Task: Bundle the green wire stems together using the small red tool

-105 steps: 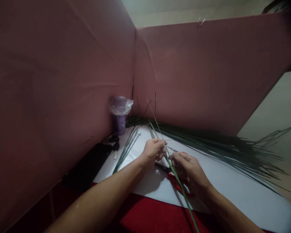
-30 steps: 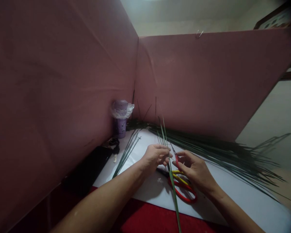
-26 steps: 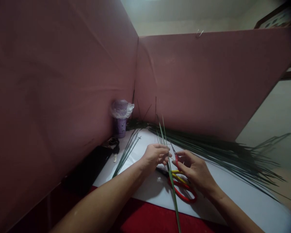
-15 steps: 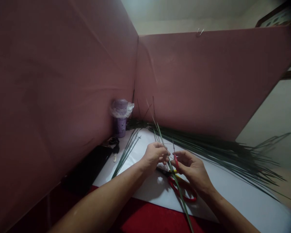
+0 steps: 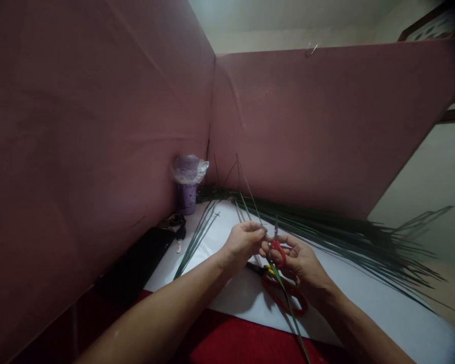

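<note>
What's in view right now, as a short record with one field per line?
left hand: fingers pinching a green leaf strip
right hand: fingers holding small red-handled scissors, blades pointing away
under the hands: larger scissors on a white sheet
far side: long leaf pile
left side: small leaf bunch, key, black flat object, purple cup with clear plastic around its upper part

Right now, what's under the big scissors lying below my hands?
The white sheet shows around the big scissors and inside their red handles. Anything directly beneath them is covered, and the right hand blocks part of the view.
</note>
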Demonstrator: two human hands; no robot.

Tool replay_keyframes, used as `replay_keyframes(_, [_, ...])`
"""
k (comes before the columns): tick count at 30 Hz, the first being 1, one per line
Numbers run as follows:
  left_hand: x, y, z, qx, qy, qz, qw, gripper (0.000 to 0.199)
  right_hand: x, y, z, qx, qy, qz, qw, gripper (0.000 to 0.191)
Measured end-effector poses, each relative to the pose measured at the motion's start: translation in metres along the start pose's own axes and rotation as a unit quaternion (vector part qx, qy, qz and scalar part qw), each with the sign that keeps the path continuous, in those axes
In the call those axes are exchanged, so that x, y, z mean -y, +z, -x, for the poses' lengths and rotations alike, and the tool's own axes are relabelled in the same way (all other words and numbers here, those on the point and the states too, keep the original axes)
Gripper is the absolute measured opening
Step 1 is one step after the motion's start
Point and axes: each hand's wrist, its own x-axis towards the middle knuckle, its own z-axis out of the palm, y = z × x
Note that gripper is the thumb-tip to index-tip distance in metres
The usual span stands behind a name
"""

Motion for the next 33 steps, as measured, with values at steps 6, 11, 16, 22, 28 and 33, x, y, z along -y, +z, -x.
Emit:
replay_keyframes(6, [0.002, -0.003, -0.002, -0.005, 0.01, -0.001, 1.0, 0.016, 0.0, 0.003, 0.001, -0.043, -0.058, 0.136, 0.988, 0.035])
replay_keyframes(11, [0.001, -0.004, -0.003, -0.032, 0.017, -0.011, 0.999, 0.014, 0.005, 0.006, 0.006, -0.056, -0.12, 0.322, 0.937, 0.026])
replay_keyframes(16, [0.002, -0.005, -0.004, -0.043, 0.018, -0.018, 0.999, 0.012, 0.011, 0.006, 0.012, -0.081, -0.181, 0.476, 0.857, 0.02])
replay_keyframes(22, [-0.003, -0.001, -0.001, -0.056, 0.004, -0.017, 0.998, 0.013, 0.012, 0.003, 0.013, -0.119, -0.209, 0.551, 0.799, 0.018])
replay_keyframes(28, [-0.004, 0.001, 0.0, -0.068, 0.006, -0.016, 0.998, 0.017, 0.013, 0.003, 0.014, -0.128, -0.209, 0.595, 0.766, 0.017])
replay_keyframes(33, [-0.004, 0.002, 0.0, -0.07, 0.003, -0.014, 0.997, 0.012, 0.015, 0.003, 0.014, -0.132, -0.225, 0.614, 0.745, 0.016])
